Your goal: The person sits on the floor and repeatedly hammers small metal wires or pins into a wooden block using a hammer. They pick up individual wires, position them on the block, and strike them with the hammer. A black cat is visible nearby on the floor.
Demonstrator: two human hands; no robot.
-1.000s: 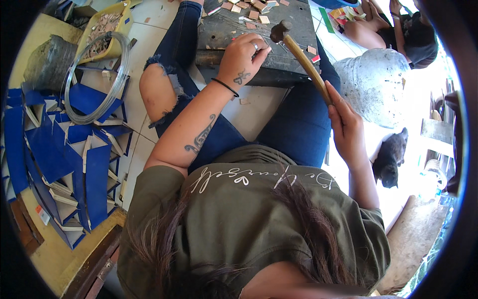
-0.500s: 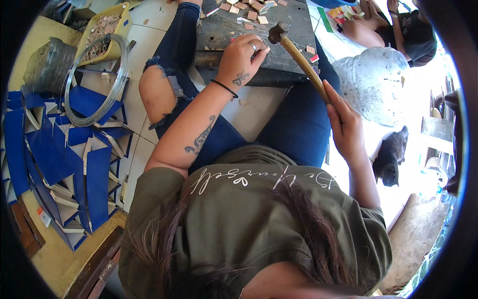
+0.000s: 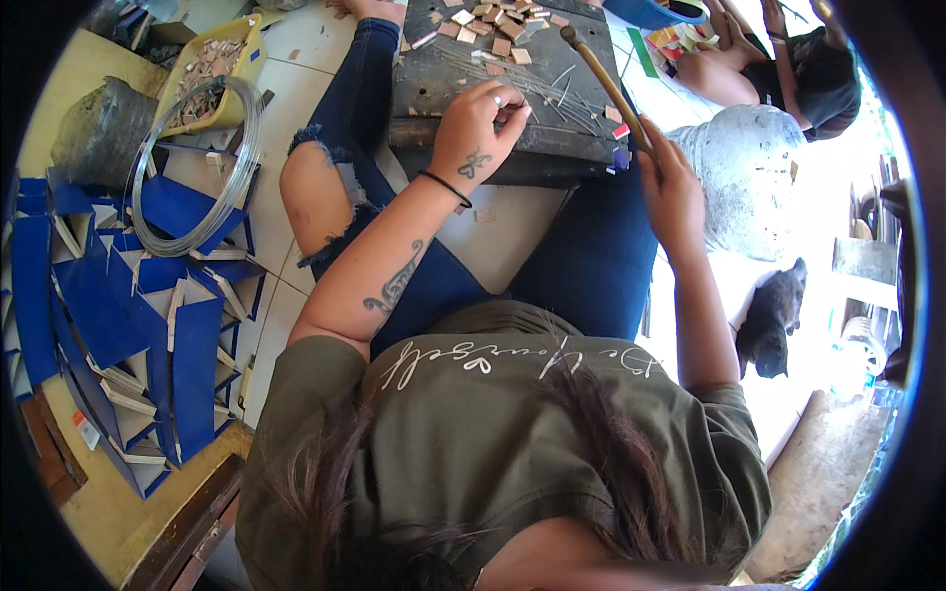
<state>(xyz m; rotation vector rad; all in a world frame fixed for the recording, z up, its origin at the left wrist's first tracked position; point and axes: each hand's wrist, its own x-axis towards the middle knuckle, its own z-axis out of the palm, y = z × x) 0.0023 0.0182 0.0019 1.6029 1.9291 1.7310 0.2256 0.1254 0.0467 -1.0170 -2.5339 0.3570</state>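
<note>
My right hand [image 3: 672,187] grips the wooden handle of a hammer [image 3: 603,81], which slants up and left over the right side of a dark, low work block [image 3: 419,84]. The hammer's metal head cannot be clearly made out now. At the block's near edge my left hand [image 3: 478,123] is closed, thumb and fingers pinched together. Whatever it may hold is too small or hidden to tell. Thin metal wires [image 3: 567,97] lie just beyond its fingers. Several small wooden tile pieces [image 3: 501,45] are scattered on the far part of the block.
To the left, blue angular pieces [image 3: 103,305] are piled under a coil of wire [image 3: 141,197], beside a yellow bin [image 3: 258,74] of wood chips. A grey-white rounded container [image 3: 744,167] and a dark cat [image 3: 774,315] are to the right. Another person [image 3: 823,84] sits at the upper right.
The hammer's far end has swung up and slightly right, away from my left hand; its metal head was plain to see before. My left hand stays near the block's edge, fingers slightly lower.
</note>
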